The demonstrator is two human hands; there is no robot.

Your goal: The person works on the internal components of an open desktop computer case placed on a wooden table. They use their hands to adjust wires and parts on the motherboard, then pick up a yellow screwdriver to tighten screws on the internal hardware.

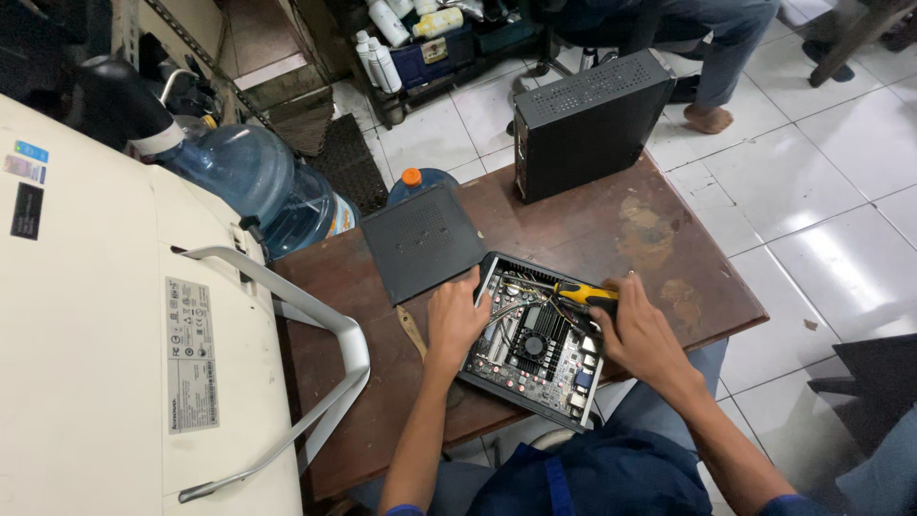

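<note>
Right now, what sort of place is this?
Probably a computer repair workshop: an opened small computer under a screwdriver, another black case on the worn wooden table, a monitor back alongside.

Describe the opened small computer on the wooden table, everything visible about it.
The small computer is a flat black metal case lying open, lid off, near the front edge of the wooden table. Inside shows a circuit board with a round black fan, a finned heatsink and several cables. The left hand rests on its left edge. The right hand holds a yellow-and-black screwdriver over the board. A detached flat black panel lies beside it.
</note>
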